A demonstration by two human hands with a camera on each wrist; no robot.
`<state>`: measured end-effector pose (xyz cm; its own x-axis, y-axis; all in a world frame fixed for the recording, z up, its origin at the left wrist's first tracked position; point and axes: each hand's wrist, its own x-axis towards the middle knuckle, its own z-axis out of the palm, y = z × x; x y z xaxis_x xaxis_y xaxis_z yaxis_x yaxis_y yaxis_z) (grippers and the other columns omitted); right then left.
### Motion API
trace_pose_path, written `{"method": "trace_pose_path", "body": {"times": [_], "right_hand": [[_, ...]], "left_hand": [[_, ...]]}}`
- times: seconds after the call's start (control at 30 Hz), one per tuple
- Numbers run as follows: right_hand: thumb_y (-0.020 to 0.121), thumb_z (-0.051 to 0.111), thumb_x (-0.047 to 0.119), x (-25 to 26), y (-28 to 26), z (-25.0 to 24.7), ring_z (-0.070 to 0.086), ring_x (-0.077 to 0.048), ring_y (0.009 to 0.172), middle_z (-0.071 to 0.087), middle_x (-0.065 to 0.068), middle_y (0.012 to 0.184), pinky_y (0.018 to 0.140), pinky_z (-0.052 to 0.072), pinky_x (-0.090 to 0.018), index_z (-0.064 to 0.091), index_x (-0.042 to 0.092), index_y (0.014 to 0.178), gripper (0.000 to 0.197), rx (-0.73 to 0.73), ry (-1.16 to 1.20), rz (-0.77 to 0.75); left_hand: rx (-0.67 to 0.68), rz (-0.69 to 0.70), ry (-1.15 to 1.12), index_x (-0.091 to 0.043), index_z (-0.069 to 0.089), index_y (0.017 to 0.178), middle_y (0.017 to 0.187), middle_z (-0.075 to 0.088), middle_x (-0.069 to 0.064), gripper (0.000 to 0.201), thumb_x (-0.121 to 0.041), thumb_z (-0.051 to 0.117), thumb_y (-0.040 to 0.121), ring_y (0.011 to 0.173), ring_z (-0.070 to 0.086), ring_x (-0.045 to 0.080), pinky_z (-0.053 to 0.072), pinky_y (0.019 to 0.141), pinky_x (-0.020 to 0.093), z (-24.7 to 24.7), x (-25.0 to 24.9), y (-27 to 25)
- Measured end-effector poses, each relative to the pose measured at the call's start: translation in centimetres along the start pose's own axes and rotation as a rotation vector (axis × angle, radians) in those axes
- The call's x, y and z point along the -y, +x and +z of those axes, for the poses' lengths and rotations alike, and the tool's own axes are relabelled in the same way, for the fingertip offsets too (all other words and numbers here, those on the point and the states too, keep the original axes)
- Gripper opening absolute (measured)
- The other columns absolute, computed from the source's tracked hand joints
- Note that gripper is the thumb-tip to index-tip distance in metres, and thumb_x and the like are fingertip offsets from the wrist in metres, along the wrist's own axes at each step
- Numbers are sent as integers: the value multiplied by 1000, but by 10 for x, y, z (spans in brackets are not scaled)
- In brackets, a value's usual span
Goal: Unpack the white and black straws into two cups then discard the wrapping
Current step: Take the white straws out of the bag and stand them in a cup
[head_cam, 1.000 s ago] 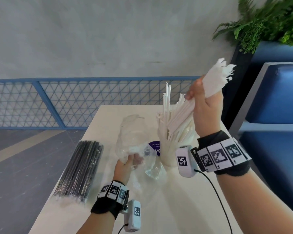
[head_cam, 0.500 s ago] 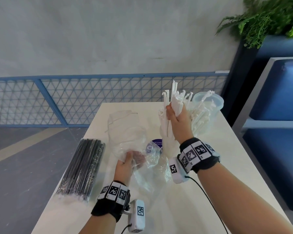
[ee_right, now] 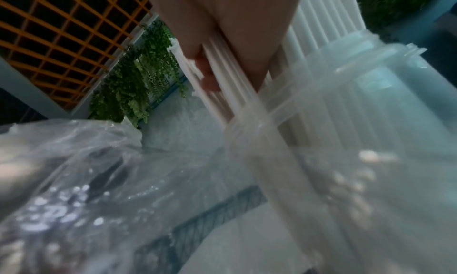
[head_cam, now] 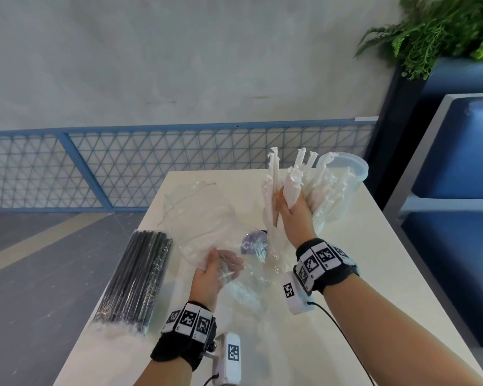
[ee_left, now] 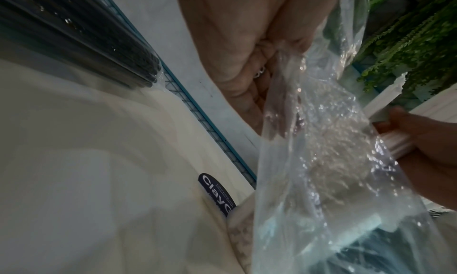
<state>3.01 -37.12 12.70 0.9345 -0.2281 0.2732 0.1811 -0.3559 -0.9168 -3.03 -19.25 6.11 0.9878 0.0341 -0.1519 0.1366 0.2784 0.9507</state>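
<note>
White paper-wrapped straws (head_cam: 292, 188) stand in your right hand (head_cam: 296, 215), fingers curled round them, over a clear plastic cup (head_cam: 343, 174) on the cream bench (head_cam: 388, 274). Your left hand (head_cam: 209, 274) grips the crumpled clear plastic wrapping (head_cam: 204, 218). A sealed pack of black straws (head_cam: 137, 277) lies at the bench's left edge.

Left wrist view: your fingers (ee_left: 252, 94) pinch the wrapping (ee_left: 321, 161).

Right wrist view: the straws (ee_right: 222, 83) enter the cup (ee_right: 346, 141).
</note>
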Motion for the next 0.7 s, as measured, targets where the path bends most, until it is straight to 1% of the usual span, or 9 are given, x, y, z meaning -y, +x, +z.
{"method": "trace_pose_path", "body": {"times": [0.1, 0.2, 0.23, 0.3, 0.37, 0.53, 0.6, 0.67, 0.7], "right_hand": [[89, 58, 25, -3, -14, -9, 54, -17, 107, 57, -6, 119, 92, 43, -28, 40, 7, 127, 46, 119, -85, 29], [86, 64, 20, -13, -40, -26, 52, -6, 117, 51, 6, 134, 100, 41, -23, 32, 17, 140, 64, 185, -43, -25], [86, 64, 17, -17, -51, -33, 55, -2, 114, 55, 9, 130, 98, 44, -20, 39, 20, 137, 57, 131, -28, -55], [86, 63, 12, -26, -71, -42, 64, -2, 96, 67, 13, 104, 89, 50, -16, 58, 27, 111, 29, -51, -45, -93], [85, 65, 15, -38, -85, -46, 65, -10, 83, 67, 10, 85, 83, 53, -27, 58, 23, 94, 14, -146, -61, 2], [82, 60, 46, -69, -103, -35, 61, -19, 103, 57, 3, 117, 89, 49, -37, 45, 18, 126, 54, 211, 63, 479], [84, 59, 39, -72, -108, -33, 66, -20, 93, 64, -4, 107, 88, 50, -42, 52, 17, 114, 38, 236, 207, 519], [88, 59, 26, -73, -107, -37, 66, -19, 81, 64, -11, 97, 85, 51, -43, 54, 17, 100, 17, 178, 221, 485], [89, 59, 22, -74, -107, -41, 65, -18, 77, 64, -11, 95, 83, 52, -43, 53, 16, 99, 14, 169, 186, 472]], "left_hand": [[-38, -2, -17, -4, 63, 86, 73, 72, 9, 45, -33, 31, 98, 70, 70, 20, 58, 68, 31, -4, 2, -1], [-94, -15, -48, -4, 62, 91, 84, 70, 15, 48, -45, 36, 90, 77, 69, 25, 59, 70, 33, -11, 5, 0], [-104, -18, -59, -5, 62, 91, 84, 70, 15, 51, -49, 37, 86, 79, 69, 26, 59, 70, 34, -12, 7, -1], [-101, -20, -84, -7, 62, 88, 79, 72, 10, 52, -51, 33, 86, 78, 70, 25, 58, 69, 33, -13, 8, -1], [-98, -24, -116, -8, 60, 86, 76, 74, 7, 53, -48, 27, 93, 75, 71, 24, 58, 65, 31, -10, 11, -2], [-48, -91, -143, -7, 59, 93, 81, 73, 11, 53, -53, 33, 84, 73, 71, 24, 59, 63, 31, 3, 21, -10], [-58, -114, -111, -9, 57, 109, 98, 70, 13, 51, -50, 41, 83, 77, 71, 23, 59, 68, 29, 8, 26, -11], [-211, -104, 78, -10, 37, 136, 133, 53, 13, 65, -39, 59, 82, 106, 64, 26, 51, 87, 26, 9, 27, -10], [-328, -50, 216, -8, 23, 143, 145, 37, 15, 80, -28, 69, 80, 124, 50, 30, 42, 97, 28, 7, 26, -10]]}}
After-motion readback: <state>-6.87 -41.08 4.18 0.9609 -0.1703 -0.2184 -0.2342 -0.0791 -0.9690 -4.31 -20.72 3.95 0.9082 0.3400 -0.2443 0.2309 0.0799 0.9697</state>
